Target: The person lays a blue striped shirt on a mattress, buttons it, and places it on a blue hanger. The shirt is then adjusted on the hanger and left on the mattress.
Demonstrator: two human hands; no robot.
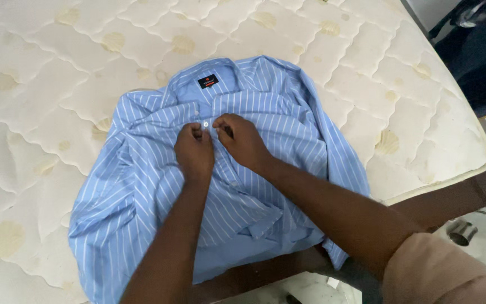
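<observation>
So there's a blue striped shirt [142, 186] spread front-up on a quilted cream mattress [40, 67], sitting in the middle of the frame with its collar [220, 73] pointing toward the top. Both hands are right at the front opening just under the collar. The left hand [194, 151] is closed, fingertips pinching the fabric right beside a small white button [206, 123]. The right hand [242, 138] comes in from the lower right and its fingers are pinched on the other edge of the opening, touching the cloth right next to that button. The two hands are basically touching each other. The shirt's pretty rumpled, sleeves bunched along both sides, and its lower hem hangs off the mattress edge at the bottom of the frame
</observation>
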